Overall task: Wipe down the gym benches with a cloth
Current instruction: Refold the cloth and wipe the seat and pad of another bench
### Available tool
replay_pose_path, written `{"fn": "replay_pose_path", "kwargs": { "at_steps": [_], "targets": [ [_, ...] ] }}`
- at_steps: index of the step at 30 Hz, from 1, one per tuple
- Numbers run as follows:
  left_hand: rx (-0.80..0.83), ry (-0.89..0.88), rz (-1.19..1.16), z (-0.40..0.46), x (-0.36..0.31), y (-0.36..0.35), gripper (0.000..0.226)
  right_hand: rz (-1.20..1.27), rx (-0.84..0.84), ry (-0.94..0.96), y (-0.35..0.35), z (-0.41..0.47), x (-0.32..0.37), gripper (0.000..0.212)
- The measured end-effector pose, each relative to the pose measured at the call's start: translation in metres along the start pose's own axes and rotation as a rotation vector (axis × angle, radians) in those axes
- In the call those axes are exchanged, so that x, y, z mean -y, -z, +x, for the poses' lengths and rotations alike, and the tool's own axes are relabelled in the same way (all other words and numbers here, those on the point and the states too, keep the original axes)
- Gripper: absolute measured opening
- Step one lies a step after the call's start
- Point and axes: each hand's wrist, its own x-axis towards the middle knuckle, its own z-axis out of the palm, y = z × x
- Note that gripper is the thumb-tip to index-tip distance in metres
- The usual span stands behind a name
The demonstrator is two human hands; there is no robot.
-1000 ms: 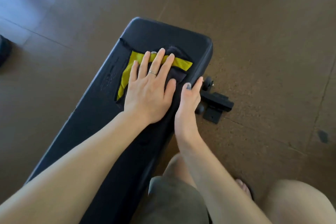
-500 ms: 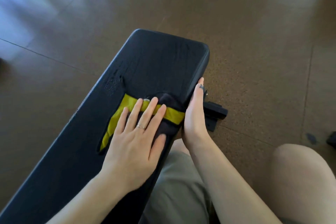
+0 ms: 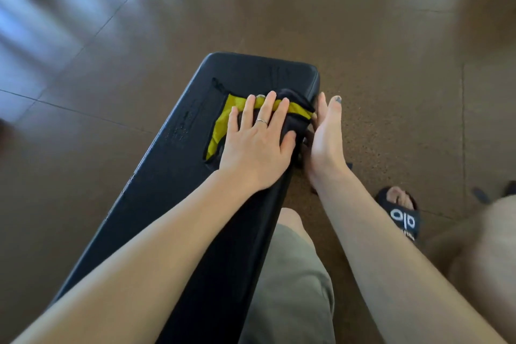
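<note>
Flat on the cloth (image 3: pixel 220 127), the left hand (image 3: pixel 255 148) presses down with straight, spread fingers just right of the frame's centre; it curls round nothing, only pins the fabric to the pad. Beside it, the right hand (image 3: pixel 325 137) stands on edge against the bench's right side, fingers straight and together, thumb raised, gripping nothing that I can see. Lower right, a sandalled foot (image 3: pixel 402 212) rests on the brown floor (image 3: pixel 391 36).

The dark cloth with its yellow band lies on the black bench (image 3: pixel 167 176) near the far end, which reaches toward the upper middle of the frame. This looks like the middle of a wiping stroke over that end. The next move likely calls for steady downward pressure while the cloth slides on to the last strip of pad and its rounded corners, with the right hand steadying the edge.

Against half a second ago, the cloth and left hand sit nearer the far end, and the right thumb has lifted off the side.
</note>
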Motion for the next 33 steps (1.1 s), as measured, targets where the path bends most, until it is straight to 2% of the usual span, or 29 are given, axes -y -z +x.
{"fn": "replay_pose_path", "kwargs": {
  "at_steps": [5,12,15,18,21,29,31,33],
  "targets": [
    [-0.011,-0.027,0.01,0.034,-0.016,0.005,0.063,0.089,-0.001,-0.094,0.002,0.001,-0.012,0.06],
    [-0.058,-0.09,-0.018,0.129,-0.031,0.012,0.05,0.064,0.006,-0.088,0.009,0.011,-0.001,0.059],
    [-0.068,-0.111,-0.057,0.103,-0.016,0.013,0.054,0.008,0.006,-0.029,-0.006,0.01,0.0,0.058],
    [-0.023,-0.078,-0.025,0.038,0.021,0.013,0.061,-0.08,-0.092,0.035,-0.023,0.012,-0.011,0.071],
    [-0.003,-0.032,-0.003,-0.004,0.045,0.014,0.063,-0.239,-0.196,0.107,-0.032,0.012,-0.018,0.058],
    [-0.076,0.085,-0.045,0.101,0.037,0.011,0.055,-0.318,-0.215,0.148,-0.029,0.012,-0.019,0.055],
    [-0.072,0.076,-0.03,0.091,0.035,0.009,0.057,-0.324,-0.209,0.155,-0.028,0.01,-0.02,0.056],
    [-0.068,-0.009,0.006,0.064,0.035,0.005,0.06,-0.326,-0.221,0.165,-0.028,0.009,-0.02,0.055]
  ]
}}
